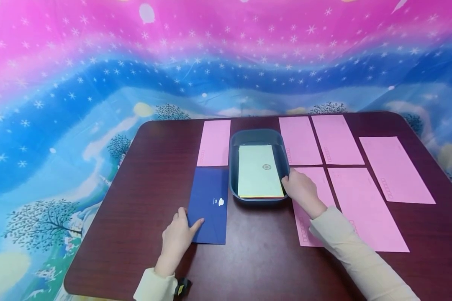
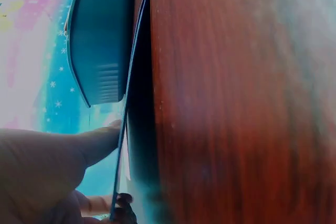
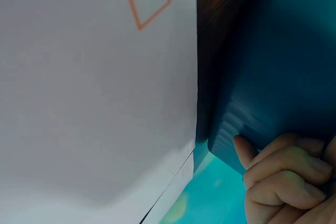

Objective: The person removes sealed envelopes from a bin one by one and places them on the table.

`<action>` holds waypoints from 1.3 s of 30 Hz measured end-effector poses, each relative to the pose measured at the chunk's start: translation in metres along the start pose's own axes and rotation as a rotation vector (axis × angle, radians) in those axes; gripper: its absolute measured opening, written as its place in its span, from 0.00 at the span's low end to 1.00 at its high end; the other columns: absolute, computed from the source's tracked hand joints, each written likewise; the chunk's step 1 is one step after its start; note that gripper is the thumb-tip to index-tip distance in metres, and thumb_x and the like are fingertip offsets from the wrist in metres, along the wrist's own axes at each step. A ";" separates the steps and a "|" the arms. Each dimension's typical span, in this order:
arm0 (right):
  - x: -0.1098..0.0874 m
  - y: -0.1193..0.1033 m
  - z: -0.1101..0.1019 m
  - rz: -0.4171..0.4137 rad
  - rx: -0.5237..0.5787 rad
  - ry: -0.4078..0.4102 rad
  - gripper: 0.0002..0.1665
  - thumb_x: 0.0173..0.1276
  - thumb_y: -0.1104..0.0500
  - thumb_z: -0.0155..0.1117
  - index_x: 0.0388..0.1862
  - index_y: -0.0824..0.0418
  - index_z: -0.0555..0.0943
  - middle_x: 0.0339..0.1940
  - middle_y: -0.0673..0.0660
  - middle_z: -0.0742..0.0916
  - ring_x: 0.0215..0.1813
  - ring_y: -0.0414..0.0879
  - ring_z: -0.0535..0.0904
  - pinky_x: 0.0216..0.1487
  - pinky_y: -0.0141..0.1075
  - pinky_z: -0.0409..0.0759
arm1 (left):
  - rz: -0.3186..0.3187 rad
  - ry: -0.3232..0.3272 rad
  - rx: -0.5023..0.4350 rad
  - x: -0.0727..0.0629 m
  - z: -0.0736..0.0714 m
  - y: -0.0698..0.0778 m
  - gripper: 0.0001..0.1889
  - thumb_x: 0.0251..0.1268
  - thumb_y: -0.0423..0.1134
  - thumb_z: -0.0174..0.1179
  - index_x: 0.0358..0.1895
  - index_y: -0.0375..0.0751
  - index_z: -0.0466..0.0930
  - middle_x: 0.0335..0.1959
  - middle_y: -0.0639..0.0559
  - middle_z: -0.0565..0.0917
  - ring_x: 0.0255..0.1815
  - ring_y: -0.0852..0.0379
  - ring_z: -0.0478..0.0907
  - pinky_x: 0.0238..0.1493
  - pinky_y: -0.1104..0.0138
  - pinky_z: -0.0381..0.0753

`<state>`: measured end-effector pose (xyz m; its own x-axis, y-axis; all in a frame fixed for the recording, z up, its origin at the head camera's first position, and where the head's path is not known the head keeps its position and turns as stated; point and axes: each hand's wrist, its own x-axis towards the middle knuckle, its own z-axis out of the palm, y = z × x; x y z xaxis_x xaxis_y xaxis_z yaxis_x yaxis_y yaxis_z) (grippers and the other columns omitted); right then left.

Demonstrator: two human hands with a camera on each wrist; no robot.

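Note:
My left hand pinches the left edge of a dark blue envelope, thumb on top and fingers underneath. In the left wrist view, that envelope is tilted, its held side raised off the table. A dark blue-green plastic bin stands just right of it, and my right hand grips the bin's right rim. The right wrist view shows curled fingers against the bin's outer wall. Inside the bin lies a stack of envelopes, a pale green envelope uppermost, with yellow and red edges below.
Beyond the blue envelope lies a pink envelope. Several more pink envelopes lie flat right of the bin, one partly under my right forearm. The dark wooden table has rounded corners and meets a printed cloth backdrop.

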<state>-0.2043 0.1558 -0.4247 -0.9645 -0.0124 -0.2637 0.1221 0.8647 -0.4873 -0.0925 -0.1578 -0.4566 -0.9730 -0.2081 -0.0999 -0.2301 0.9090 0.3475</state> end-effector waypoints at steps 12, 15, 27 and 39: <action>-0.001 -0.001 0.001 0.000 0.000 0.012 0.17 0.72 0.58 0.45 0.45 0.72 0.74 0.21 0.59 0.75 0.25 0.50 0.73 0.25 0.35 0.66 | -0.008 -0.001 0.029 0.000 0.001 0.002 0.30 0.58 0.53 0.64 0.49 0.30 0.68 0.32 0.37 0.77 0.26 0.45 0.78 0.24 0.54 0.75; -0.001 -0.001 0.001 0.000 -0.002 0.016 0.17 0.72 0.58 0.45 0.44 0.72 0.74 0.21 0.59 0.75 0.25 0.50 0.73 0.25 0.36 0.66 | -0.016 0.000 0.034 0.000 0.002 0.003 0.29 0.58 0.53 0.65 0.49 0.30 0.68 0.33 0.37 0.76 0.27 0.44 0.79 0.25 0.54 0.76; -0.001 -0.001 0.001 0.003 0.003 0.001 0.19 0.72 0.58 0.45 0.49 0.73 0.73 0.22 0.59 0.75 0.25 0.50 0.74 0.25 0.35 0.67 | -0.025 -0.004 0.054 0.001 -0.008 0.012 0.28 0.60 0.52 0.63 0.48 0.29 0.69 0.33 0.36 0.77 0.31 0.43 0.80 0.29 0.52 0.79; -0.003 -0.003 0.002 -0.005 -0.013 0.013 0.19 0.73 0.58 0.45 0.49 0.73 0.73 0.22 0.60 0.76 0.26 0.50 0.73 0.26 0.36 0.67 | 0.222 0.180 -0.166 0.023 -0.027 0.085 0.10 0.65 0.49 0.59 0.34 0.48 0.81 0.26 0.57 0.84 0.22 0.61 0.76 0.22 0.67 0.73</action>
<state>-0.2010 0.1526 -0.4239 -0.9680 -0.0104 -0.2506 0.1143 0.8711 -0.4776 -0.1346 -0.0948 -0.4038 -0.9840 -0.0857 0.1564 0.0022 0.8711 0.4910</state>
